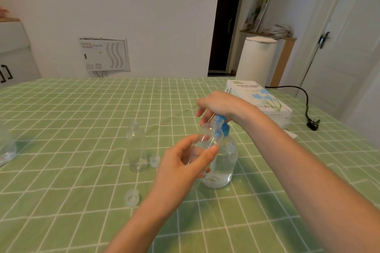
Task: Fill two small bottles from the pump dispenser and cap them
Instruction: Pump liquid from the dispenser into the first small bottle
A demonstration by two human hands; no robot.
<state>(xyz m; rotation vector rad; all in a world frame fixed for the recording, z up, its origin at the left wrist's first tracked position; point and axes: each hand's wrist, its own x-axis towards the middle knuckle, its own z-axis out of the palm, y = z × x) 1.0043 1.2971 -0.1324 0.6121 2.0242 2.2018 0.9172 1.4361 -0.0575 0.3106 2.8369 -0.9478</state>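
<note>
A clear pump dispenser [224, 162] with a blue pump head stands upright near the middle of the table, partly filled. One small clear bottle [202, 144] is held tilted against its spout. The other bottle [136, 148] stands upright and uncapped to its left, with two clear caps [155, 161] [132, 198] lying beside it.

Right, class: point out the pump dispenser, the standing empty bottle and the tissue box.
pump dispenser [225, 162], head view, clear body.
empty bottle [136, 148], head view, middle of its wall.
tissue box [265, 98], head view, printed top.
</note>
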